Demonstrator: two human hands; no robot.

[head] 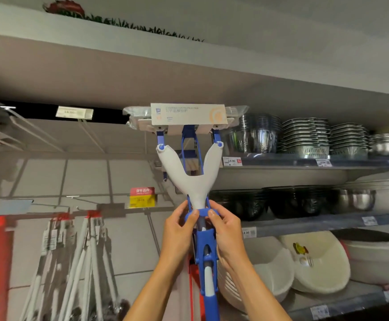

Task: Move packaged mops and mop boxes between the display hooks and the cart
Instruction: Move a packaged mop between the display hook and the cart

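Head view, packaged mop (pixel 190 172) held upright and raised before the display wall, wrapped head just under the top shelf (pixel 212 72), left hand (pixel 179 230) and right hand (pixel 226 230) both gripping its blue collar, steel bowls (pixel 304 135) on shelves at right, hanging mops (pixel 77 251) lower left.

Steel bowls (pixel 261 133) and stacked colanders (pixel 304 135) sit on the top shelf (pixel 281 162); white basins (pixel 316 262) lean on the bottom shelf (pixel 341 302).
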